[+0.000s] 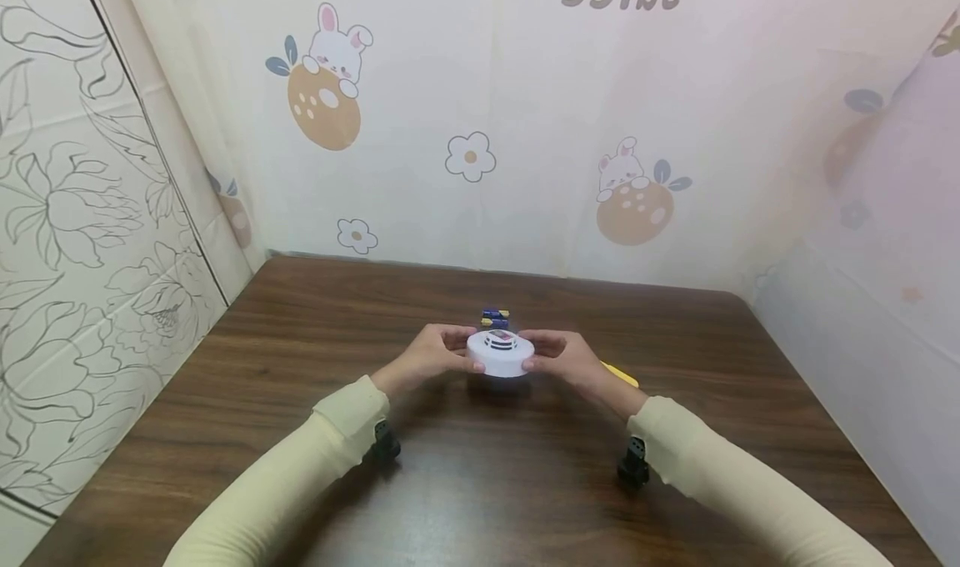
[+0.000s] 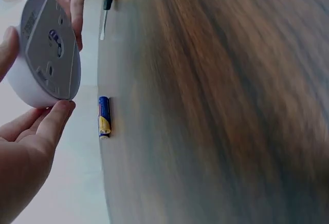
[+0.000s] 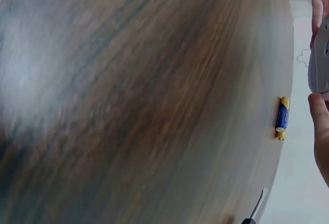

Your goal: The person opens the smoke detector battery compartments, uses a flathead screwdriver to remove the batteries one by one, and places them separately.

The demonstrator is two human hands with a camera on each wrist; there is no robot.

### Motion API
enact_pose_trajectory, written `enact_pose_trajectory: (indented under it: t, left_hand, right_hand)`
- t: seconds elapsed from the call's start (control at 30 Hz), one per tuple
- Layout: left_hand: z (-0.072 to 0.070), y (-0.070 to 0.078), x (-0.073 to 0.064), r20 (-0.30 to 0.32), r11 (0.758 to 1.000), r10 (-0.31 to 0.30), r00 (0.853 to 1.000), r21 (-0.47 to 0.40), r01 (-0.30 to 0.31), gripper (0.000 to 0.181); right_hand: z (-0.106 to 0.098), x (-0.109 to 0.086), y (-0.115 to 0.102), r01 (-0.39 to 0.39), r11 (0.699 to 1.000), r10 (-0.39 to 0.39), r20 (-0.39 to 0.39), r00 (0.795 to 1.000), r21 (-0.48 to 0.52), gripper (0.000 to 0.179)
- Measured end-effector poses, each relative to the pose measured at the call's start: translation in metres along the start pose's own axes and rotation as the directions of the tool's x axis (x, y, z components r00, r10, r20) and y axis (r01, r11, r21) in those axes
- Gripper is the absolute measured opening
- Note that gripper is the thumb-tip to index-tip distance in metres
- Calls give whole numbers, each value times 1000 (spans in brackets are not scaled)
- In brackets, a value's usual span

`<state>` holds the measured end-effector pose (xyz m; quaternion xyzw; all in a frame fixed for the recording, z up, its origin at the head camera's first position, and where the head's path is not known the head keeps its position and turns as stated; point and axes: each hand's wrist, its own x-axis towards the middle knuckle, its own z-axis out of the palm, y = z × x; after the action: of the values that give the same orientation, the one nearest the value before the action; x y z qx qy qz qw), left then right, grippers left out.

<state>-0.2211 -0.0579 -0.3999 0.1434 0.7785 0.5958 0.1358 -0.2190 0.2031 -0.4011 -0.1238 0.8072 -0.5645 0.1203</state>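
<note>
A round white smoke detector (image 1: 502, 364) with dark vent slots is held above the table between both hands. From the left, my left hand (image 1: 435, 352) grips its rim with thumb and fingers. My right hand (image 1: 568, 358) pinches the opposite side. In the left wrist view the detector's flat underside (image 2: 54, 44) shows, with a round recess at its middle. Only a sliver of the detector (image 3: 320, 64) and part of the right hand (image 3: 322, 131) appear in the right wrist view. Just behind the detector, two blue and yellow batteries (image 1: 495, 323) lie side by side.
A screwdriver with a yellow handle (image 1: 621, 374) lies beyond the right wrist, partly hidden in the head view; its metal shaft (image 2: 104, 26) shows in the left wrist view. The brown wooden table (image 1: 495, 500) ends at a patterned curtain (image 1: 525, 200) behind.
</note>
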Motion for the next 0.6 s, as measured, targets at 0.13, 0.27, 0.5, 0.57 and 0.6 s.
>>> enact_pose_trajectory:
  t: [0.13, 0.27, 0.5, 0.57, 0.6]
  left_hand:
    - [-1, -1, 1, 31, 995, 43, 999, 83, -45, 66]
    - [-1, -2, 2, 52, 978, 88, 995, 183, -96, 69]
    - [1, -7, 5, 67, 929, 163, 984, 325, -176, 72]
    - [2, -8, 6, 75, 907, 187, 979, 369, -202, 72]
    - [2, -9, 7, 78, 896, 195, 978, 391, -210, 72]
  right_hand:
    - [-1, 1, 3, 47, 998, -46, 20, 999, -40, 60]
    - [-1, 3, 4, 55, 995, -53, 30, 998, -80, 65]
    - [0, 5, 5, 73, 987, -63, 74, 995, -146, 67]
    - [1, 6, 7, 82, 983, -70, 77, 995, -167, 68]
    - [1, 6, 8, 96, 979, -82, 81, 993, -181, 68]
